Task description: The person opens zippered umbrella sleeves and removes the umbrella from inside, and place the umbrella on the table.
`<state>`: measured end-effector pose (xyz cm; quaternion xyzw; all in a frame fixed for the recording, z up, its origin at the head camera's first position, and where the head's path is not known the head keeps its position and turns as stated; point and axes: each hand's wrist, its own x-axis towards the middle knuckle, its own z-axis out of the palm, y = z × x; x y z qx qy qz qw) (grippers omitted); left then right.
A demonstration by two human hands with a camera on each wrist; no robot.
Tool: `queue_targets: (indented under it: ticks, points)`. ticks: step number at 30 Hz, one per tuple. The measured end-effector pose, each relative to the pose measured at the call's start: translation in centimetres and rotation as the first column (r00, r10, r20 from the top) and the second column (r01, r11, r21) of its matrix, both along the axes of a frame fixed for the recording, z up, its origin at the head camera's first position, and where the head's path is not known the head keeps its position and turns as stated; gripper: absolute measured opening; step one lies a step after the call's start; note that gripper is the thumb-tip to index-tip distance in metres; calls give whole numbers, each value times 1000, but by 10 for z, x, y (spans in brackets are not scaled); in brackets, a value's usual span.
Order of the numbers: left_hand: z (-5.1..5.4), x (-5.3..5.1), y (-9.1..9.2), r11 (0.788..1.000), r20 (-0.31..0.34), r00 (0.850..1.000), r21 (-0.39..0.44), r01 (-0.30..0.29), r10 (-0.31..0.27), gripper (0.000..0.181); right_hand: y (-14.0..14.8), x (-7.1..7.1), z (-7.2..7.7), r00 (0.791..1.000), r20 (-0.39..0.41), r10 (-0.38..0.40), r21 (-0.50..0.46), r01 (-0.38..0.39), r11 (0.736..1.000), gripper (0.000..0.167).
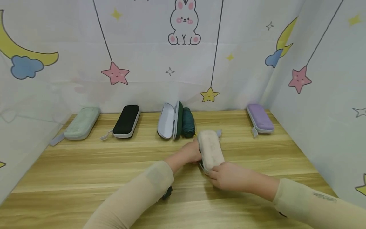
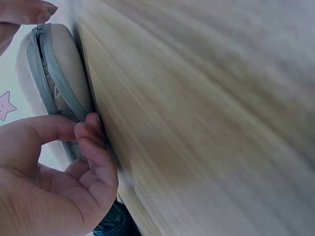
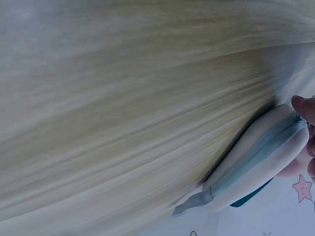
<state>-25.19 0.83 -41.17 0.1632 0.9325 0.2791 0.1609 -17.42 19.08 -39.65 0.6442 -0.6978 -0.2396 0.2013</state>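
Note:
A cream zip case point(image 1: 211, 149) lies on the wooden table between both hands, a grey tab at its far end. Along the side facing the left hand, its zip is part open, showing something brownish inside in the left wrist view. My left hand point(image 2: 64, 182) pinches the case's edge beside this gap with thumb and fingers. At the near end, my right hand point(image 1: 233, 176) pinches the zip's pull, seen small at the fingertips in the right wrist view. Behind stands an opened dark green case point(image 1: 168, 122) with pale lining, beside a rolled dark teal fabric bundle point(image 1: 188, 122).
Along the back of the wooden table point(image 1: 114, 178) lie a pale green case point(image 1: 83, 122), a black case point(image 1: 127, 121) and a purple case point(image 1: 260, 117), all closed. A printed curtain point(image 1: 148, 47) rises behind the table and along its sides.

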Motion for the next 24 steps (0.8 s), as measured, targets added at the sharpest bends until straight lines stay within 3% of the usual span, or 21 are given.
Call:
queue_targets:
  ticks: [4,9,17,21,24]
  points:
    - [0,1,-1,1000,9,1000,-22,9,-9,64,10,0,-4,999,27,47,-87,-45,995,11]
    - [-1,1,-4,997,-8,1000,-74,23,-24,57,21,2,-7,997,50,52,-129,-45,991,19]
    - [1,1,-7,995,82,997,-102,22,-14,68,28,2,-11,993,118,22,-150,-4,989,25]
    - [-1,1,-12,998,115,993,-51,32,-26,66,29,2,-10,988,155,26,-157,-1,988,27]
    - [-3,1,-18,999,173,985,48,1,-10,65,29,3,-9,986,164,40,-159,-14,987,26]
